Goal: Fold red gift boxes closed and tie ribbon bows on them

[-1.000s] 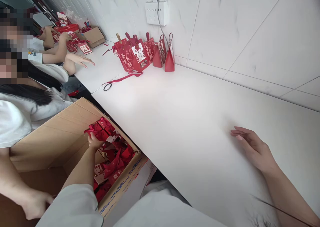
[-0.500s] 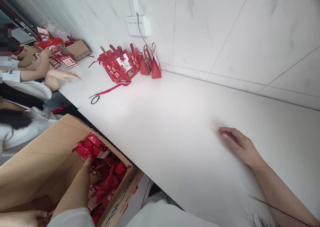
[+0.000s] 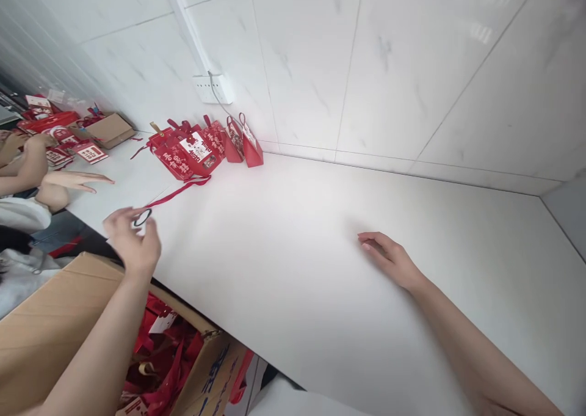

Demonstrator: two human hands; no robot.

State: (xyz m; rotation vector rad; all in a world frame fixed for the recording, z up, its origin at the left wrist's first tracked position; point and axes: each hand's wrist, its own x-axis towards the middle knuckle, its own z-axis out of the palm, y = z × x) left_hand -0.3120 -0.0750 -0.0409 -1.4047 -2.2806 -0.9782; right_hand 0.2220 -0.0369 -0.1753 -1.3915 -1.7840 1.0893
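Left hand (image 3: 132, 245) raised over the near edge of the white counter (image 3: 320, 294), fingers spread and curled, holding nothing; its fingertips lie just beside a small black ring-shaped band (image 3: 142, 217) that rests on the counter, contact not discernible. A red ribbon (image 3: 180, 191) runs from the band toward a cluster of red gift bags (image 3: 192, 150) standing against the tiled wall (image 3: 366, 68), beneath a wall socket (image 3: 213, 88). Right hand (image 3: 391, 260) lies palm down on the bare counter, fingers loosely extended and together, empty, well apart from the bags. Below the left forearm, an open cardboard box (image 3: 50, 324) beside the counter contains further red bags (image 3: 165, 355). At far left, another person's hand (image 3: 85, 181) rests flat on the counter, near a smaller cardboard box (image 3: 110, 129) and more red packaging.
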